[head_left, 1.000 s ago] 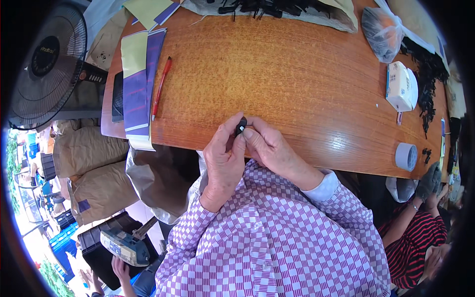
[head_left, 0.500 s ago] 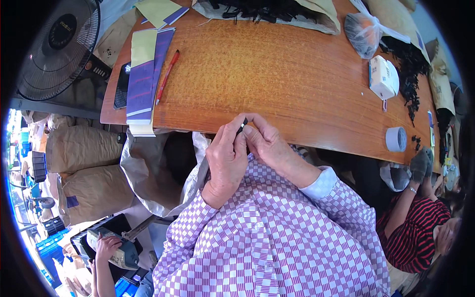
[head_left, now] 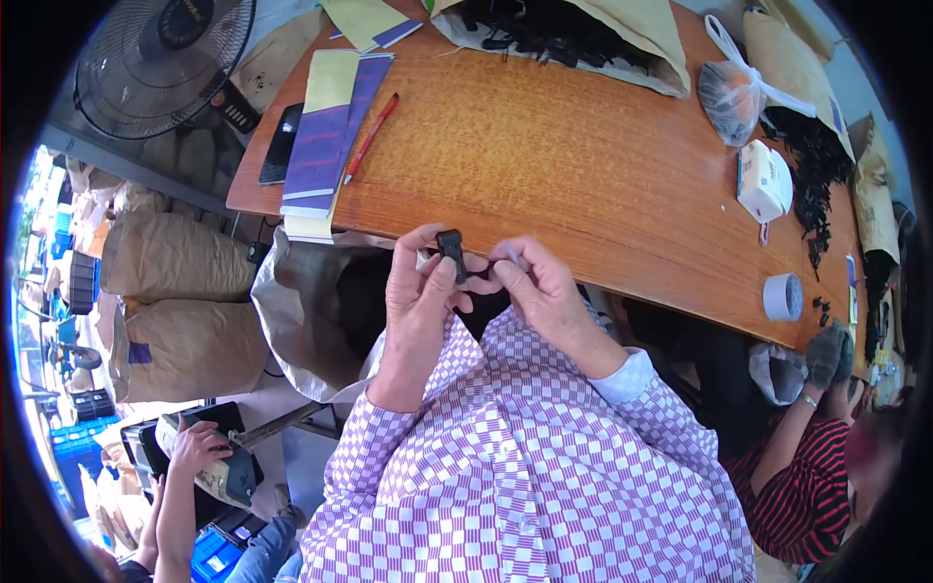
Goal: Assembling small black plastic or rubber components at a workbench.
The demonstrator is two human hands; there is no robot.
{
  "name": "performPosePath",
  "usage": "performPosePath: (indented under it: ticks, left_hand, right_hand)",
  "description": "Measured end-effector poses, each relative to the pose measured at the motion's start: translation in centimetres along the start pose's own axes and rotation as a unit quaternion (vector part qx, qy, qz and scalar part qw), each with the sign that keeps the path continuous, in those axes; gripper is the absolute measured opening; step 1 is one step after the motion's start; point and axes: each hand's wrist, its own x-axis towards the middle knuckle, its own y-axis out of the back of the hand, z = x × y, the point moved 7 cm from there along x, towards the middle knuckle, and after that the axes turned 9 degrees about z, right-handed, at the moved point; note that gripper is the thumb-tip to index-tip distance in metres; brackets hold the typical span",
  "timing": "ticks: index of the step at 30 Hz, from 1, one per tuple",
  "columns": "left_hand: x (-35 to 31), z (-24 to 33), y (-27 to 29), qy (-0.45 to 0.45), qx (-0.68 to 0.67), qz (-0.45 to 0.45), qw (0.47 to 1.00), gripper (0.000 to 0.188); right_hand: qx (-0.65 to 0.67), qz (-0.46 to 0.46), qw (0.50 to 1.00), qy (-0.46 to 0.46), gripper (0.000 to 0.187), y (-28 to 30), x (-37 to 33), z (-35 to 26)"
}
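Just off the table's near edge, my left hand [head_left: 416, 301] pinches a small black plastic part [head_left: 449, 249] between thumb and fingers. The part is oblong, with a raised end, and is held nearly upright. Close beside it on the right is my right hand [head_left: 546, 291], its thumb and forefinger pressed together. Something small and pale shows at those fingertips, too little of it to name. A narrow gap separates the two hands. Below them an open whitish sack [head_left: 292, 321] hangs at the table edge, dark inside.
On the wooden table [head_left: 544, 146] lie purple-and-yellow papers [head_left: 321, 146], a red pen [head_left: 371, 139] and a phone [head_left: 282, 144]. Black parts [head_left: 544, 29] spill from a paper sack at the back. A tissue pack [head_left: 764, 182] and tape roll [head_left: 781, 296] lie right. Co-workers sit either side.
My hands have drawn apart from being pressed together. The black part now shows plainly in my left hand, and my right hand has shifted right. The whole view has turned slightly.
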Motion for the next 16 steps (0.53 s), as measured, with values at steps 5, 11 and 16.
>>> performPosePath:
  ticks: [5, 11, 16]
  left_hand:
    - [0.2, -1.2, 1.6, 0.105, -0.161, -0.002, 0.981, 0.028]
    - [0.5, -1.9, 1.2, 0.149, -0.212, -0.033, 0.965, 0.03]
    - [1.2, -2.8, 0.3, 0.176, -0.182, -0.107, 0.961, 0.038]
  right_hand:
    - [0.074, -0.056, 0.994, -0.053, 0.015, -0.6, 0.6, -1.0]
    - [0.108, -0.072, 0.989, -0.065, 0.021, -0.4, 2.0, 0.2]
    - [0.258, -0.169, 0.924, -0.224, 0.025, -1.2, 3.0, 2.4]
